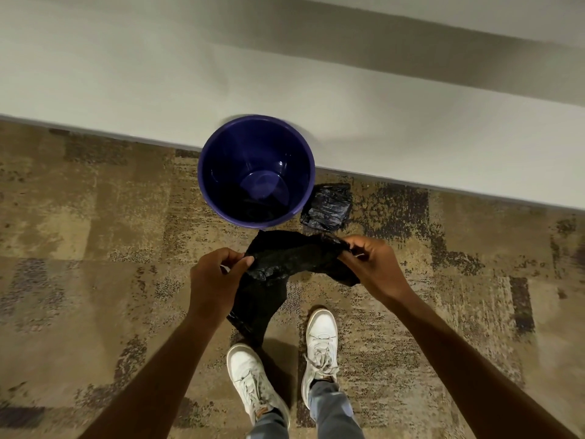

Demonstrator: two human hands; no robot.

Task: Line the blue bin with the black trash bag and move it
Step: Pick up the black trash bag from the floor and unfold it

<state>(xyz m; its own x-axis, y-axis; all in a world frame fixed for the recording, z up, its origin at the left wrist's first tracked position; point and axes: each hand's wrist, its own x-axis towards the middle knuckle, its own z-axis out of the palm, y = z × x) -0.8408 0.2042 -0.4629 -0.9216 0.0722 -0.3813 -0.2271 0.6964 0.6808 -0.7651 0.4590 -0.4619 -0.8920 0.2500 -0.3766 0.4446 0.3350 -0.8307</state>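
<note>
The blue bin stands upright on the carpet against the wall, its inside bare. In front of it, above my feet, I hold the black trash bag stretched between both hands. My left hand pinches its left edge and my right hand grips its right edge. The rest of the bag hangs down crumpled toward my shoes.
A folded pack of black bags lies on the carpet just right of the bin. The white wall runs behind the bin. My white shoes stand below the bag on patterned brown carpet.
</note>
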